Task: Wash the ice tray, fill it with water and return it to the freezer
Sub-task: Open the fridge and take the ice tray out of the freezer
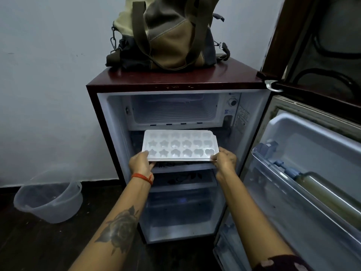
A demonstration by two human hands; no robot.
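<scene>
A white plastic ice tray with star and heart shaped cells is held level in front of the open small fridge. My left hand grips its near left corner. My right hand grips its near right corner. The tray hovers just below the freezer compartment, whose mouth stands open at the top of the fridge. Whether the cells hold water I cannot tell.
The fridge door swings open at right, with a bottle lying in its shelf. A canvas bag sits on the fridge top. A clear plastic bucket stands on the dark floor at left by the wall.
</scene>
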